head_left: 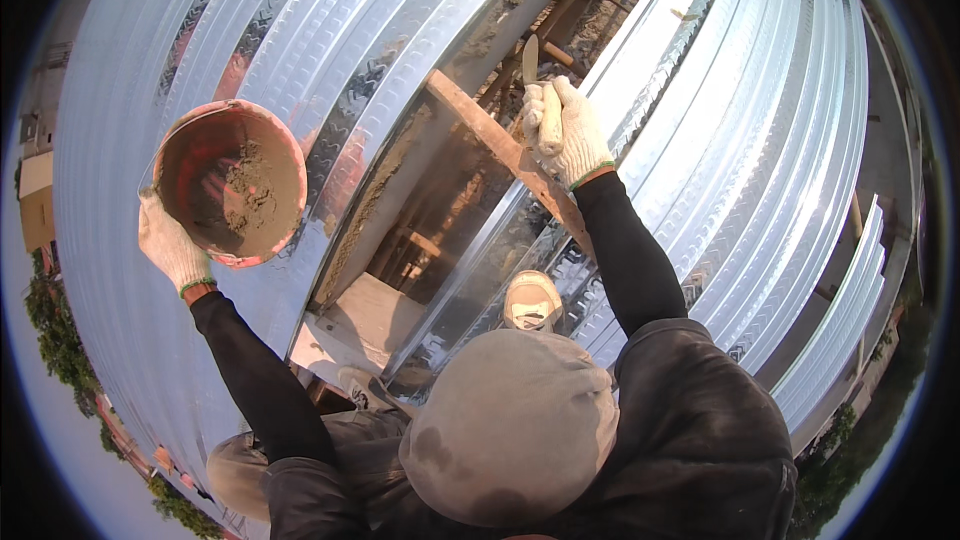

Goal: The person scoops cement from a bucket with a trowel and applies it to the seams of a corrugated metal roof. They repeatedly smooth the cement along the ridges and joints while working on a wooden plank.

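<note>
My gloved left hand (170, 240) grips a red bucket (182, 180) at its left side, by the wire handle or rim, with grey wet mortar (250, 190) inside. My gloved right hand (568, 135) is closed on the pale handle of a trowel (530, 62), its blade pointing up over the opening between the metal sheets. A wooden plank (470, 115) runs diagonally beneath my right hand. Left of it, a concrete beam edge (365, 215) carries rough mortar along its length.
Shiny corrugated metal sheets (740, 120) lie on both sides of a long opening (435, 225), with timbers and rubble visible below. My shoe (532, 298) rests on the sheeting below the plank. Trees (55, 340) and buildings appear beyond the left edge.
</note>
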`<state>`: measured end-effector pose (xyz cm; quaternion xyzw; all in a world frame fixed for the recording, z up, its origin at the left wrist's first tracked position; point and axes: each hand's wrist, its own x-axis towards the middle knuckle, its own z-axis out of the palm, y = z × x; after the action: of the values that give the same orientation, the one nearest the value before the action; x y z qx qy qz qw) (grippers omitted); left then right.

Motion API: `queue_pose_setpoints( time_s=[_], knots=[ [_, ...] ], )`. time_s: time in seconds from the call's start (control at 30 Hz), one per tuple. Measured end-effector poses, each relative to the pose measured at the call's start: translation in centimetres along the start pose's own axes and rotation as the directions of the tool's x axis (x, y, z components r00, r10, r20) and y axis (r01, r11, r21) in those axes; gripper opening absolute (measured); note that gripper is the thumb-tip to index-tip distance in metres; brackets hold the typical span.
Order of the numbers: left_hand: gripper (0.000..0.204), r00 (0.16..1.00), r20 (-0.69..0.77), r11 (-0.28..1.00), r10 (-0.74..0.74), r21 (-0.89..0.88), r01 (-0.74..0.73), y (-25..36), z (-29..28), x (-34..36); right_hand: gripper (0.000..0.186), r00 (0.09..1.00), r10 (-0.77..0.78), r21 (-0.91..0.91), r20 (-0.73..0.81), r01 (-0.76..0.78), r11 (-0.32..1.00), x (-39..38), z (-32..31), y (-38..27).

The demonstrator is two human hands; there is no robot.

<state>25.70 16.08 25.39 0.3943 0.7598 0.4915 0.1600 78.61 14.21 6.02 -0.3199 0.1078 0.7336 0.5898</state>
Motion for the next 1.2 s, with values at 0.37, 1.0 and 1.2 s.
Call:
queue_pose_setpoints(
  time_s=[0.37,1.0,1.2],
  knots=[
    [0.049,1.0,0.015,1.0,-0.024,-0.004,0.024,2.1,1.7,-1.1,0.027,0.99,0.0,0.697,-0.143,0.1,0.71,11.1,12.8,7.2],
    [0.047,0.995,0.098,0.996,-0.011,-0.084,0.019,2.4,1.0,-0.4,0.039,0.971,-0.174,0.075,-0.162,0.188,0.979,0.4,12.9,7.1],
    [0.046,0.985,0.171,0.992,-0.026,-0.114,0.046,0.7,0.3,0.2,0.027,0.911,0.038,-0.887,0.411,0.39,0.247,-9.2,12.6,10.8]
  ],
)
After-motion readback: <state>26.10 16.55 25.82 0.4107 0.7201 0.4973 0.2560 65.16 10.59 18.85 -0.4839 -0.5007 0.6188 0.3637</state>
